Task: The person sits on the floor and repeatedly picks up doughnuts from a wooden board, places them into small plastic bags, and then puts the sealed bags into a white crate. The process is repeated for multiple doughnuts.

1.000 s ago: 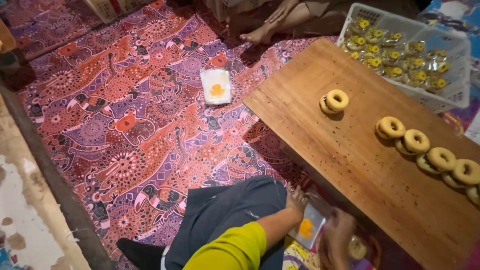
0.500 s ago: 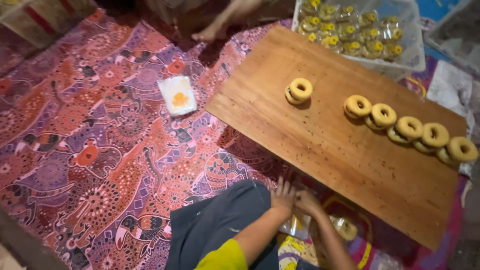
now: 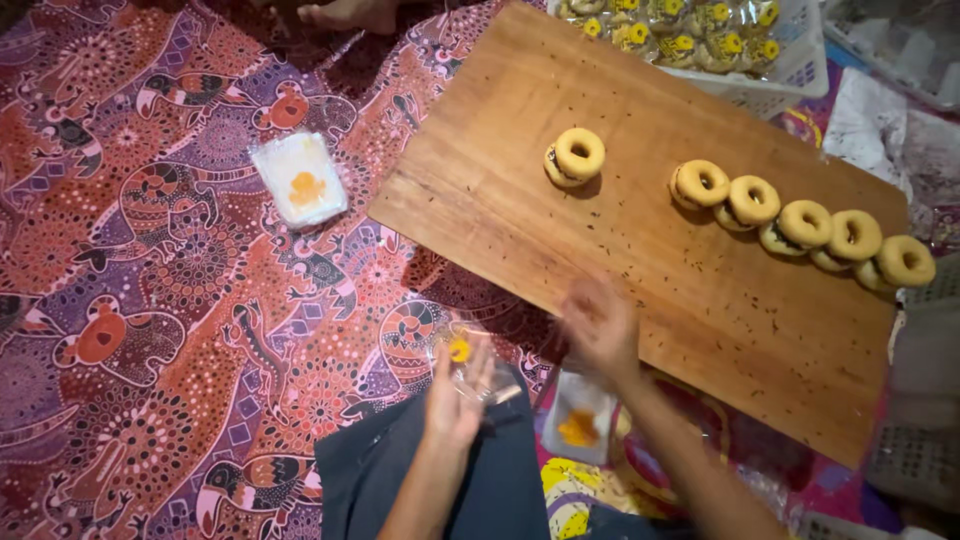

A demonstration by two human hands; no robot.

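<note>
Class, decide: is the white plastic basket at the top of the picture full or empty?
Full, as far as visible: the white plastic basket holds many clear-wrapped yellow ring cakes side by side.

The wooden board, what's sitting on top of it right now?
On the wooden board sit ring-shaped pastries: one stacked pair alone, and an overlapping row toward its right end, plus dark crumbs. The right hand hovers blurred over its near edge, hiding that spot.
</note>
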